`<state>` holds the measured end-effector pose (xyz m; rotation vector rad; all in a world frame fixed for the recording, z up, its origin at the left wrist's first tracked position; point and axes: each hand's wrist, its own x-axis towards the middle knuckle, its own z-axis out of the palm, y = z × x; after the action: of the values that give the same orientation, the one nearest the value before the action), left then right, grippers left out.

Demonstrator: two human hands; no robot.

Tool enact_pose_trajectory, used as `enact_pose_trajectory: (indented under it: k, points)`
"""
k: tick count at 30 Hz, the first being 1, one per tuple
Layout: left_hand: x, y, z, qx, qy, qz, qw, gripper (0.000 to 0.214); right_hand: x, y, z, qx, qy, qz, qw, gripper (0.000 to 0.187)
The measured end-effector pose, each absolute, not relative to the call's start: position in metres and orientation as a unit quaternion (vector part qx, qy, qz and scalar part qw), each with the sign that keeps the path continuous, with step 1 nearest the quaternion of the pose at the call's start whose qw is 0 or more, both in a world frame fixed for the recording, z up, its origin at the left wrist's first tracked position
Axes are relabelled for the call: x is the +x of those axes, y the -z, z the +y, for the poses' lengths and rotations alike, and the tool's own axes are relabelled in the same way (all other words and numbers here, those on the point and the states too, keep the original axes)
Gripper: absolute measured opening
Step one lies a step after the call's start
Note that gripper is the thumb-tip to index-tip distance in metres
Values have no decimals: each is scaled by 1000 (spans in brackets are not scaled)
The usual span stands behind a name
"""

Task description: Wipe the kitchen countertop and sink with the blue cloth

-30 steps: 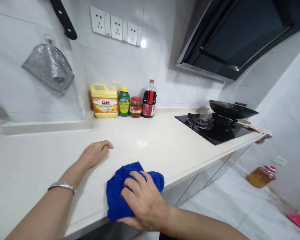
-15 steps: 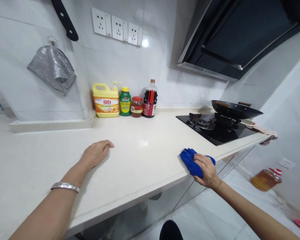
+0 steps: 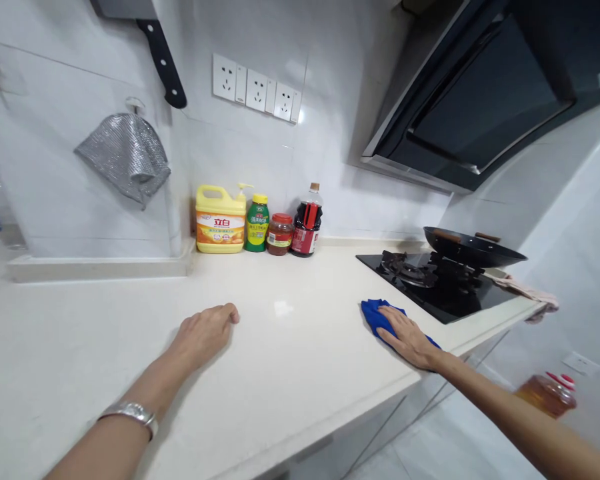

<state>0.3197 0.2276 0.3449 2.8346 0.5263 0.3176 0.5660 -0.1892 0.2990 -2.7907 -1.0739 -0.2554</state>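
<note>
On the white countertop (image 3: 285,373), my right hand (image 3: 405,337) presses a blue cloth (image 3: 375,315) close to the front edge, just left of the gas stove. Its fingers lie over the cloth, which shows on both sides of the hand. My left hand (image 3: 207,333) rests on the counter further left, fingers curled in and nothing seen in them. A silver bracelet (image 3: 131,413) is on the left wrist.
Against the wall stand a yellow detergent jug (image 3: 220,220), a green bottle (image 3: 257,223), a red-lidded jar (image 3: 280,235) and a dark sauce bottle (image 3: 307,220). A black wok (image 3: 473,248) sits on the gas stove (image 3: 445,300). A range hood (image 3: 485,100) hangs above.
My right hand has shifted with the cloth from the counter's front edge further onto the top, its fingers now flatter. The left hand stays resting on the counter. The view has tilted slightly.
</note>
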Motion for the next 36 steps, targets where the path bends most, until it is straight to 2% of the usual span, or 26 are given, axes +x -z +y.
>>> enact_pose_trajectory:
  k: [4, 9, 17, 27, 36]
  points:
    - [324, -343, 225, 975, -100, 133, 146, 32, 602, -303, -135, -958, 71, -274, 34, 68]
    - [331, -340, 222, 970, -85, 169, 156, 33, 634, -312, -58, -975, 38, -216, 24, 74]
    - [331, -337, 219, 965, -72, 191, 162, 33, 642, -325, 55, -972, 7, -231, 40, 78]
    - [326, -348, 209, 969, -63, 186, 149, 30, 589, -332, 191, -929, -23, -363, 65, 81]
    - [321, -354, 200, 979, -91, 121, 134, 30, 519, -335, 264, -853, -36, -513, 89, 80]
